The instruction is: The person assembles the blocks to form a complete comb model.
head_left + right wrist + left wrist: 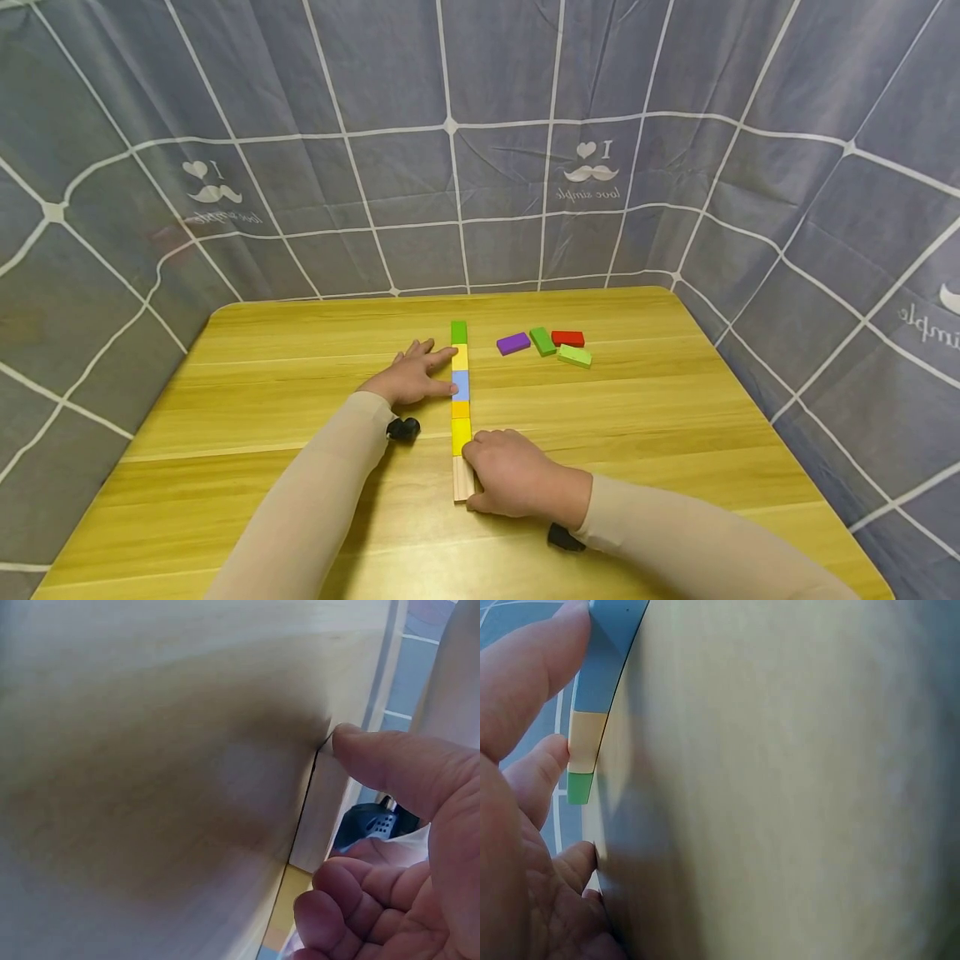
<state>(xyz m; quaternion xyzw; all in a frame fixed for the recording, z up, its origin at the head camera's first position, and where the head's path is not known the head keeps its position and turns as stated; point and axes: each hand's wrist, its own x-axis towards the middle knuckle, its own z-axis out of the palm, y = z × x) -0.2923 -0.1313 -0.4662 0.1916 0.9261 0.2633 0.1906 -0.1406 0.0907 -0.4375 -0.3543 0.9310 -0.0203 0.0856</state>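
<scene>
A straight row of blocks runs away from me on the table: a plain wooden block (461, 482) nearest, then a yellow block (461, 433), an orange-yellow one (461, 409), a blue one (462, 380), a pale yellow one (461, 358) and a green one (459, 332) at the far end. My left hand (408, 377) lies left of the row, fingers spread, thumb touching the blue block and index finger the pale yellow one. At the near end my right hand (517, 475) holds the plain block, its thumb (382, 761) at the block's near corner and its other fingers curled beside it.
Right of the row's far end lie loose blocks: purple (513, 343), green (542, 341), red (567, 338) and light green (574, 356). They rest on the wooden table (645, 417). A grey curtain (390, 183) with white lines hangs around the table's back and sides.
</scene>
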